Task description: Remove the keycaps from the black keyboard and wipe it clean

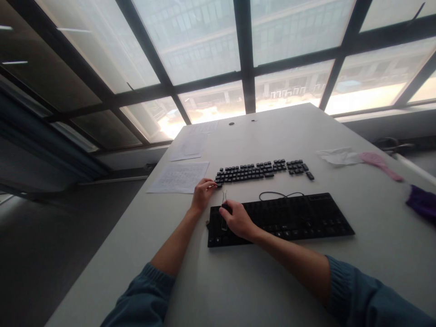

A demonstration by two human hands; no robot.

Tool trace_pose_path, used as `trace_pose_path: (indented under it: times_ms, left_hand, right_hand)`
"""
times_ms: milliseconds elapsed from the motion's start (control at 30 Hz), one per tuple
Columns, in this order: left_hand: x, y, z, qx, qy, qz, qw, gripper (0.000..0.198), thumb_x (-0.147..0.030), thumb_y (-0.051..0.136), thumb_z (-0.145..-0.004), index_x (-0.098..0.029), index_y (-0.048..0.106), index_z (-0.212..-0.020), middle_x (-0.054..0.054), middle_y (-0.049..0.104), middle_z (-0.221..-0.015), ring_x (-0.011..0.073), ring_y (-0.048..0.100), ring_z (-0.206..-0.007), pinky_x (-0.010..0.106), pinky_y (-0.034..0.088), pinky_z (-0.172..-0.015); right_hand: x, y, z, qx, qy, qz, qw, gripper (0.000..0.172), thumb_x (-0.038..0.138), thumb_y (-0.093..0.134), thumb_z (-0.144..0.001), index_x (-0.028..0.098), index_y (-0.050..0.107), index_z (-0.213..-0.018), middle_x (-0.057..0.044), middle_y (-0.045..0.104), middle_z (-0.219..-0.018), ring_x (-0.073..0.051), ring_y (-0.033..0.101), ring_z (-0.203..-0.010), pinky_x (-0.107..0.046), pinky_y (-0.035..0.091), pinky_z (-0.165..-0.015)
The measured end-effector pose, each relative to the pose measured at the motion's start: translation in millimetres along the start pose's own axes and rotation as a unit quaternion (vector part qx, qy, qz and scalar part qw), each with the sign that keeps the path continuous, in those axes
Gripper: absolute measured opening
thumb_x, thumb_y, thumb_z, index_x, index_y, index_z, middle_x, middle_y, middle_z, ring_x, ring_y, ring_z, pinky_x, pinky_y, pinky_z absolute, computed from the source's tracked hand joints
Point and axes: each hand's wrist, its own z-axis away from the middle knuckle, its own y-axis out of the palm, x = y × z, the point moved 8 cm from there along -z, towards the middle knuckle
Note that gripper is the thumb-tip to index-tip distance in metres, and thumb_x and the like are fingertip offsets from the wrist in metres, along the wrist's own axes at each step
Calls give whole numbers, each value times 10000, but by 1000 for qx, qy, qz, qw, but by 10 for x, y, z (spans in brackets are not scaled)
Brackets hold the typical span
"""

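Loose black keycaps (245, 173) lie on the white table in rows like a keyboard layout. At the left end of the rows, my left hand (203, 194) has its fingertips closed on a keycap (219, 185) at table level. My right hand (237, 219) is closed around a wire keycap puller (224, 222), its thin prongs pointing away from me. That hand is over the left part of a black keyboard (299, 215), which lies flat nearer to me. Fingers and forearm hide some of the keyboard.
A thin black cable (272, 193) loops behind the keyboard. Printed sheets (180, 177) lie on the left of the white table (272, 277). To the right are a white tissue (337, 156), a pink brush-like object (378, 162) and a purple item (421, 202). Windows rise beyond the table.
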Motion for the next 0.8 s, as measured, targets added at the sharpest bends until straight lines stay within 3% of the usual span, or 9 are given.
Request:
trace_pose_path:
  times_ms: [133,367,567,800]
  left_hand:
    - [13,-50,6,-25,-6,13,1000,140,-305,688,-825,-204,750,-900,73,652,-966,191,607,-848,290,510,-749]
    - [-128,-345,103,-134,-46,3,990,256,-365,551,-931,-190,713,-1023,79,662,-980,177,609,-834,250,476,-692]
    - [-585,-369,484,-69,-51,34,996,187,-324,641,-876,-214,740,-991,58,692,-922,181,600,-797,261,458,-683]
    - [-741,-310,1011,-15,-89,59,994,164,-316,637,-873,-229,756,-946,44,722,-861,196,626,-759,279,461,-657]
  right_hand:
    - [-10,3,-2,0,-1,-2,1000,130,259,565,-869,182,582,-766,1,626,-732,-166,558,-712,-267,409,-705]
    - [-52,-9,-13,-16,11,-49,999,212,340,564,-874,184,554,-731,19,566,-630,-141,513,-608,-248,403,-597]
    - [-58,-130,-43,-58,44,-178,981,267,434,542,-886,203,490,-761,45,493,-562,-118,453,-472,-237,360,-464]
    - [148,-89,112,-5,-44,-31,999,212,354,553,-894,175,591,-788,18,549,-640,-134,480,-605,-238,389,-572]
